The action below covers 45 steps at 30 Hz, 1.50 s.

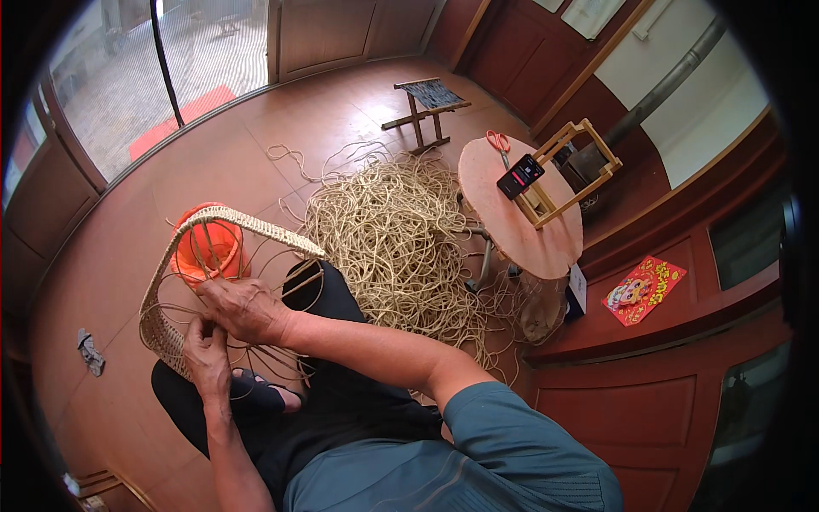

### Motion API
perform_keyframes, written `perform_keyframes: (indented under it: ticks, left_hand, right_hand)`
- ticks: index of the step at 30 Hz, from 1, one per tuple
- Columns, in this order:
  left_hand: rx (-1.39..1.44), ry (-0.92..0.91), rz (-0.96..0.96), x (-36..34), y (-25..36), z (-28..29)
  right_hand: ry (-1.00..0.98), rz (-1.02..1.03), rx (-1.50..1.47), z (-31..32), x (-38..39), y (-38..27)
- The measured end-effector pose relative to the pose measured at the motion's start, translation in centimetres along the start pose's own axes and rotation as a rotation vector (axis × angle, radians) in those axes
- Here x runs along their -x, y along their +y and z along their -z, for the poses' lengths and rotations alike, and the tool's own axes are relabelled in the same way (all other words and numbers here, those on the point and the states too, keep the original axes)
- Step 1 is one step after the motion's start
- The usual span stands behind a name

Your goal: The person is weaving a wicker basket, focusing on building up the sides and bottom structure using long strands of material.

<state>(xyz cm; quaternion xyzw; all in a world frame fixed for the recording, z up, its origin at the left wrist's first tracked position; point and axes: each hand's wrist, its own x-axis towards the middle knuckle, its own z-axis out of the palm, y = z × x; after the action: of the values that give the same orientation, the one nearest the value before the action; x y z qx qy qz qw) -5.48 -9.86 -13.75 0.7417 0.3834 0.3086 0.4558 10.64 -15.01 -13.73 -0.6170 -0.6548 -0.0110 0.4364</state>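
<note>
L hand point(207, 352) + R hand point(246, 309) at woven band point(264, 229), nr red bucket point(230, 241).
Both pinching thin strands point(271, 352), fingers bent; rope pile point(384, 235) on flr point(107, 282), R of band.

Floor point(111, 282): tan strand heap point(392, 247), stool point(433, 94). Round table point(546, 256): scissors point(504, 157), wooden frame point(580, 194).

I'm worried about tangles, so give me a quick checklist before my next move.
1. Hands together: ok; left hand and right hand are close together within the curve of the woven band.
2. Secure grip: cannot tell; the finger contact is too small to judge.
3. Cord tidy: not ok; the cord pile lies loose and jumbled on the floor.
4. Band end clear of the pile: cannot tell; they overlap in this view.
5. Scissors set aside: ok; on the round table.
</note>
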Motion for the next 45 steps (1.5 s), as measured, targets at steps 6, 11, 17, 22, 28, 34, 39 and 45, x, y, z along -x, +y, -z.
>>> perform_keyframes:
  ticks: [6,11,17,22,28,34,39,45]
  left_hand:
    - [-0.240,0.028,-0.064,0.2,-0.5,-0.5]
    - [-0.506,0.183,-0.308,0.7,-0.9,-0.8]
    - [-0.668,0.355,-0.369,1.5,-1.3,-1.6]
    - [-0.510,0.259,-0.284,0.7,-2.7,-1.0]
    - [-0.434,0.169,-0.231,0.2,-2.7,-0.8]
    - [-0.745,0.325,-0.447,1.3,-0.9,-0.8]
    - [-0.753,0.197,-0.392,1.1,-1.2,-0.1]
    - [-0.659,0.138,-0.360,1.4,-1.8,0.5]
  right_hand:
    - [-0.033,0.008,-0.002,0.8,0.1,-0.4]
    - [0.044,0.119,0.011,1.0,0.0,0.2]
    - [0.055,0.149,-0.064,1.4,-0.2,0.4]
    - [0.014,0.132,-0.073,1.6,-0.2,0.5]
    - [0.005,0.152,-0.082,1.9,-0.2,0.3]
    - [-0.097,0.155,0.153,4.0,0.9,-0.3]
    - [0.136,0.187,0.185,8.2,4.2,1.3]
    - [0.177,-0.115,0.451,17.7,12.1,9.4]
